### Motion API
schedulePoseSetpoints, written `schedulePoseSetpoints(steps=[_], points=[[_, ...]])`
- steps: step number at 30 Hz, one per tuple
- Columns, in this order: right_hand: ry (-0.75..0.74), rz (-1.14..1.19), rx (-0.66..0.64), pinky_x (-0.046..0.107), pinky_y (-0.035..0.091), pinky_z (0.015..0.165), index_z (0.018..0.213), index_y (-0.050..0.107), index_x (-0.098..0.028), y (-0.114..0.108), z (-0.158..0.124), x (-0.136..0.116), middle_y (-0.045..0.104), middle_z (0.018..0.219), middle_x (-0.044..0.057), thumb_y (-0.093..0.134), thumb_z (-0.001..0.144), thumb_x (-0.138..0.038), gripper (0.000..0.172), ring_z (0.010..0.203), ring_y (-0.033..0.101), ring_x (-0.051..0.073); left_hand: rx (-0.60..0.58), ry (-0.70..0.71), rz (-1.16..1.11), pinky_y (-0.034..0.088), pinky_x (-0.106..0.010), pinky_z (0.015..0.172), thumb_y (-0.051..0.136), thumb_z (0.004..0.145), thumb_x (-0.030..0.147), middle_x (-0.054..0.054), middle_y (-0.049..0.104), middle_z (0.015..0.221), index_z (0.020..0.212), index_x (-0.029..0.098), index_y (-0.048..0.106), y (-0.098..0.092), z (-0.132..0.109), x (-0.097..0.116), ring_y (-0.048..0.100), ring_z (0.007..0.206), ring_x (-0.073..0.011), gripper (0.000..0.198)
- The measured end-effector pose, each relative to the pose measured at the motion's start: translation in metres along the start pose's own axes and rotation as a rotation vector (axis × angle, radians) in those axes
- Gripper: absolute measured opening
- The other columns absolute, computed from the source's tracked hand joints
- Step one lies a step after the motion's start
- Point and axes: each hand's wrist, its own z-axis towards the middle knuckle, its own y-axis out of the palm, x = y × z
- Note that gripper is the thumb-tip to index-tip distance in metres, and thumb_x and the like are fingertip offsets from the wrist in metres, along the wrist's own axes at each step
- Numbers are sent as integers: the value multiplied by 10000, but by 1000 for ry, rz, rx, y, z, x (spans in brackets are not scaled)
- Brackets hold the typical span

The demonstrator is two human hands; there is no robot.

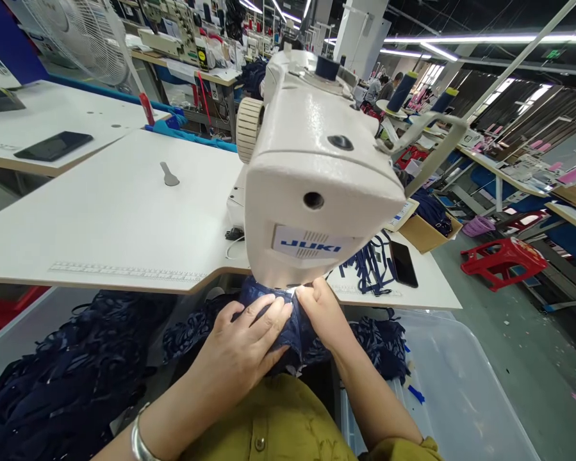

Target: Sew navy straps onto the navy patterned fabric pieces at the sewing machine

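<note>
A piece of navy patterned fabric (288, 323) lies under the head of a white JUKI sewing machine (316, 173), at the table's front edge. My left hand (252, 333) is on the fabric, its fingers stretched over the top and its thumb lower down, holding it. Close to the needle area, my right hand (321, 310) pinches the fabric's right edge between thumb and curled fingers. The machine head hides the needle and presser foot. More dark blue fabric hangs below both hands.
A heap of navy garments (76, 358) fills the left side below the white table (124, 205). Navy straps (369, 262) and a phone (403, 264) lie right of the machine. A clear plastic bin (460, 384) stands lower right, a red stool (503, 259) beyond.
</note>
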Motion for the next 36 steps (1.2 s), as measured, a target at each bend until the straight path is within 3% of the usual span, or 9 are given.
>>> schedulePoseSetpoints(steps=[6, 9, 17, 27, 36], points=[[-139, -187, 20, 251, 365, 623, 898, 468, -211, -3, 8, -11, 415, 613, -74, 481, 853, -229, 50, 618, 449, 130, 34, -56, 158, 340, -389, 833, 456, 949, 294, -61, 680, 1184, 1187, 178, 629, -2, 5, 9, 597, 1074, -256, 317], [-172, -249, 40, 272, 395, 676, 936, 498, -210, -1, 14, -11, 467, 643, -56, 468, 842, -198, 99, 642, 483, 146, 36, -75, 208, 344, -390, 815, 452, 947, 288, -74, 685, 1167, 1168, 160, 642, -3, 9, 11, 602, 1039, -257, 318], [-116, -321, 27, 322, 436, 783, 1035, 572, -191, -3, 21, -7, 597, 719, 6, 499, 842, -229, 210, 752, 570, 202, 35, -88, 270, 344, -390, 782, 425, 950, 269, -69, 699, 1127, 1148, 118, 652, -1, 15, 14, 594, 992, -269, 337], [-133, -365, 22, 331, 448, 804, 1002, 553, -186, -2, 20, -13, 638, 802, 34, 497, 835, -225, 180, 741, 580, 195, 27, -109, 279, 344, -404, 799, 445, 941, 269, -93, 690, 1130, 1159, 95, 648, 3, 14, 20, 588, 1003, -284, 345], [-170, -391, 26, 338, 465, 841, 955, 611, -186, -3, 21, -11, 649, 827, 48, 491, 830, -208, 175, 897, 608, 222, 27, -169, 274, 362, -394, 783, 491, 929, 285, -74, 690, 1135, 1178, 88, 637, 5, 14, 26, 585, 1010, -271, 350]])
